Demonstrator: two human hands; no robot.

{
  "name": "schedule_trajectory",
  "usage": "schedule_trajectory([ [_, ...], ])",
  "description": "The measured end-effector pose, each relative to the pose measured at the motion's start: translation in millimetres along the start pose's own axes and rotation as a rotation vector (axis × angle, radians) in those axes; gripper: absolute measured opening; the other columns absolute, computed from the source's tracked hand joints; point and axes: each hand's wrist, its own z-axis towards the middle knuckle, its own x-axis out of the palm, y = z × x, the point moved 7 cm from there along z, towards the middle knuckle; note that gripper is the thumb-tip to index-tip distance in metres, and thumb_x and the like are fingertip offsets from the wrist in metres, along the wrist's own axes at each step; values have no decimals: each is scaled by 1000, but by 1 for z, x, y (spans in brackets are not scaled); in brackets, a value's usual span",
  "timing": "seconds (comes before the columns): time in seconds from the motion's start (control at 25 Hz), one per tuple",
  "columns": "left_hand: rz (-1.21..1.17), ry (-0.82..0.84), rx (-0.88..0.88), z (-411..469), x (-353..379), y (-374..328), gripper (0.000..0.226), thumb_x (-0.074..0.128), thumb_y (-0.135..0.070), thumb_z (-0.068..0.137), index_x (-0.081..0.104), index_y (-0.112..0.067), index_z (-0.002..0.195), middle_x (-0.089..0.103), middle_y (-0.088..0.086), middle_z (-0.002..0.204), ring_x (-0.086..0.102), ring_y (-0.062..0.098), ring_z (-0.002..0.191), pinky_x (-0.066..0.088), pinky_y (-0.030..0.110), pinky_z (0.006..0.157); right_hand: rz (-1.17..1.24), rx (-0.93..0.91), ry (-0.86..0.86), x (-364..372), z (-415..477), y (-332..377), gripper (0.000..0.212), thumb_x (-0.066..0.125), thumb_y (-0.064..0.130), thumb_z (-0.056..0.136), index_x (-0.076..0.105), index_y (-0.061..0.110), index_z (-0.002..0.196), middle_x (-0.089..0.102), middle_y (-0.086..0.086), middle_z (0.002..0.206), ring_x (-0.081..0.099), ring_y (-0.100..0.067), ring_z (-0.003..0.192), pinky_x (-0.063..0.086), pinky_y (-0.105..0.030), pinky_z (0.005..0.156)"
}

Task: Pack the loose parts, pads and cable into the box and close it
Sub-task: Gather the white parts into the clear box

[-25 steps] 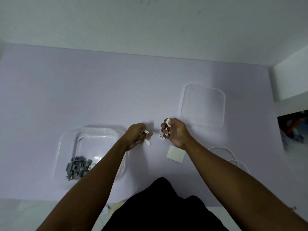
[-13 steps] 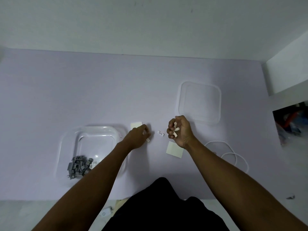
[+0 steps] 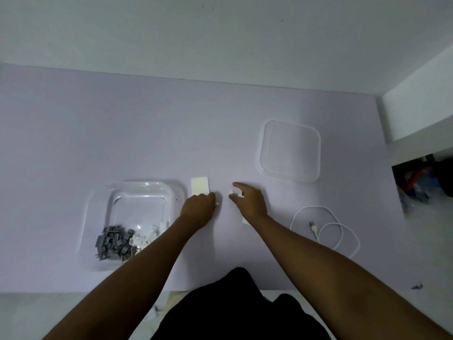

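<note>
Just the one view here, worn on the person's head, looking forward and steeply down onto the desk (image 3: 122,131). It's a wide-angle lens, so the far wall (image 3: 220,33) bows across the top, and the person's dark lap (image 3: 240,312) fills the bottom edge. Both forearms enter from the lower corners, with the left hand (image 3: 198,207) and right hand (image 3: 252,202) at mid-frame, close below the camera. Nearly the full desk width fits, up to a white ledge (image 3: 416,106) on the right.

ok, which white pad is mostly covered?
The near pad, under the right hand, only a corner showing; the far pad lies in plain view beside the box.
</note>
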Motion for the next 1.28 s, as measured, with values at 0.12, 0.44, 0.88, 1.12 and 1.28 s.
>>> schedule_trajectory([
  [0.12, -12, 8, 32, -14, 11, 4, 33, 42, -37, 100, 48, -13, 123, 70, 13, 101, 67, 35, 87, 49, 37, 69, -94, -47, 26, 19, -12, -3, 37, 75, 28, 85, 70, 18, 121, 73, -2, 118, 67, -20, 110, 52, -33, 98],
  [0.44, -90, -20, -22, -11, 13, 7, 25, 56, -37, 94, 64, -17, 106, 71, 10, 99, 68, 31, 87, 52, 35, 74, 590, 245, -72, 10, -18, -11, 10, 77, 20, 85, 72, 12, 87, 64, 0, 72, 53, -11, 53, 43, -25, 49],
  [0.88, -1378, 257, -436, -13, 6, -13, 32, 57, -30, 91, 48, -15, 64, 34, 3, 51, 26, 17, 46, 18, 24, 47, 1126, 471, -9, -28, -39, -44, 41, 53, 40, 95, 57, 14, 65, 60, -6, 65, 37, -12, 40, 16, -24, 45],
  [1.12, -1959, 374, -539, -25, -8, -27, 28, 52, -29, 89, 45, -20, 63, 25, -8, 45, 20, 9, 36, 12, 23, 40, 311, 86, -259, -47, -17, -49, 28, 71, 39, 88, 73, 13, 76, 68, 4, 68, 62, -13, 64, 51, -31, 67],
  [1.28, -1957, 408, -541, -37, -14, -23, 26, 53, -30, 90, 47, -18, 68, 25, -7, 44, 20, 8, 36, 13, 23, 39, 101, -44, -65, -27, -14, -39, 30, 79, 32, 81, 75, 22, 109, 76, 5, 106, 69, -11, 93, 52, -25, 88],
])
